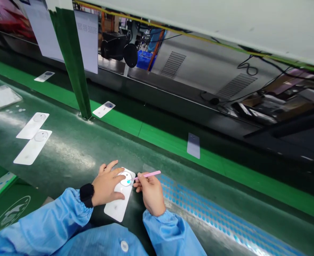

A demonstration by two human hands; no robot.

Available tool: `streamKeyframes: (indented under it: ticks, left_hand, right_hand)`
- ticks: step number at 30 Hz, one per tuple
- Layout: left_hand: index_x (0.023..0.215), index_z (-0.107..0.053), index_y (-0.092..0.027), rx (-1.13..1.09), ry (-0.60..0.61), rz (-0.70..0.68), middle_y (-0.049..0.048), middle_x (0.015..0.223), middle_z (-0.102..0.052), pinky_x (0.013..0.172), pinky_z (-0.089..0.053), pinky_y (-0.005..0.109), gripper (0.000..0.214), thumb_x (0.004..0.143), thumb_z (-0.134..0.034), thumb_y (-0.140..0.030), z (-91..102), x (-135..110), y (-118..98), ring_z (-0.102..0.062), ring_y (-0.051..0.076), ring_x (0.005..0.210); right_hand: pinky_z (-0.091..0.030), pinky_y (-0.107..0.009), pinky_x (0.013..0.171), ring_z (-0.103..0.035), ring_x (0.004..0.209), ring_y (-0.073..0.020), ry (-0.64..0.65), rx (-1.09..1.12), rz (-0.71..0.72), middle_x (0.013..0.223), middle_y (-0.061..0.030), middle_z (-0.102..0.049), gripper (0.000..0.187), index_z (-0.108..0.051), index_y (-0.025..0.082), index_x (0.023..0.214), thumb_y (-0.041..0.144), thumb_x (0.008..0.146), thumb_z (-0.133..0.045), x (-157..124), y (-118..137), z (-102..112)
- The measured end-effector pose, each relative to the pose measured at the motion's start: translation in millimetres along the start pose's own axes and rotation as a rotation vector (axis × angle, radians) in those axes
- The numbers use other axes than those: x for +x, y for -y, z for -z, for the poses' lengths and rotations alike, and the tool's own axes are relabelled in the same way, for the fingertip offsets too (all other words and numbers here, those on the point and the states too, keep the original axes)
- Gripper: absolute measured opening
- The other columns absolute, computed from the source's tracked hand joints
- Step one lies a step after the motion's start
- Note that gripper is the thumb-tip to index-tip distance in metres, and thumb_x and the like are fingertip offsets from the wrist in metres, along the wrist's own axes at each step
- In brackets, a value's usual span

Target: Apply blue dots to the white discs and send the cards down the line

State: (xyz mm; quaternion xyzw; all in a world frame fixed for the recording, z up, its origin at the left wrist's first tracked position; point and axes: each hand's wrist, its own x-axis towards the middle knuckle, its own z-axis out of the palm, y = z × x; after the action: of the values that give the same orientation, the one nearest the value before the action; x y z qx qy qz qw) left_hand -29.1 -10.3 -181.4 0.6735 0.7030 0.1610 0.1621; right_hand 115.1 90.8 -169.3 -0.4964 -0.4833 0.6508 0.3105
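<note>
A white phone back panel (118, 205) with a ringed round camera area lies on the green bench in front of me. My left hand (107, 186) rests over its left side, fingers spread, the fingertips at the round area. Between the thumb and fingers of my right hand (148, 190) is a thin pink stick (152, 174), pointing at the panel. A small blue dot (129, 181) shows on the round area near the stick's tip. Just right of my right hand begins a clear sheet (199, 209) with rows of blue dots.
Two similar panels (30, 151) overlap on the bench to the left. Along the bright green conveyor belt (157, 133) lie several more panels (193, 145). A green post (75, 67) rises at the bench edge. At far left are a clear tray (2, 97) and a green box (15, 206).
</note>
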Motion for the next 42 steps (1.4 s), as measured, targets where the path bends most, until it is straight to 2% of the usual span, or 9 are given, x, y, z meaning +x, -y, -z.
streamKeyframes:
  ticks: [6, 18, 27, 42]
  left_hand:
    - [0.114, -0.060, -0.027, -0.004, 0.004, -0.014, 0.0066, 0.133, -0.052, 0.099, -0.027, 0.055, 0.057, 0.067, -0.074, -0.054, 0.2, 0, -1, -0.026, 0.038, 0.134]
    - [0.114, -0.059, -0.028, -0.017, -0.001, -0.014, 0.0059, 0.134, -0.052, 0.098, -0.026, 0.056, 0.056, 0.066, -0.075, -0.053, -0.8, 0, -1, -0.026, 0.038, 0.133]
    - [0.112, -0.059, -0.027, -0.010, -0.039, -0.024, 0.0057, 0.132, -0.053, 0.097, -0.026, 0.055, 0.054, 0.066, -0.076, -0.052, -0.9, -1, -2, -0.028, 0.037, 0.132]
    - [0.110, -0.059, -0.029, 0.005, -0.012, 0.010, 0.0037, 0.134, -0.052, 0.094, -0.027, 0.056, 0.055, 0.064, -0.077, -0.051, 0.4, -1, -4, -0.028, 0.037, 0.131]
  right_hand:
    - [-0.042, -0.019, 0.032, -0.057, 0.042, -0.0129, -0.041, -0.008, -0.034, 0.049, -0.0005, -0.060, 0.043, -0.058, 0.016, 0.063, 0.051, 0.051, -0.080, 5, -2, 0]
    - [-0.040, -0.018, 0.029, -0.055, 0.040, -0.0114, -0.036, -0.026, -0.119, 0.048, 0.0011, -0.057, 0.045, -0.056, 0.015, 0.059, 0.049, 0.046, -0.081, 7, 8, -3]
    - [-0.041, -0.017, 0.030, -0.055, 0.040, -0.0112, -0.046, -0.047, -0.097, 0.047, 0.0017, -0.057, 0.047, -0.056, 0.015, 0.059, 0.054, 0.046, -0.079, 5, 7, -3]
    - [-0.042, -0.019, 0.032, -0.054, 0.039, -0.0111, -0.058, -0.091, -0.060, 0.048, 0.0002, -0.059, 0.049, -0.058, 0.015, 0.061, 0.058, 0.048, -0.077, 6, 1, -3]
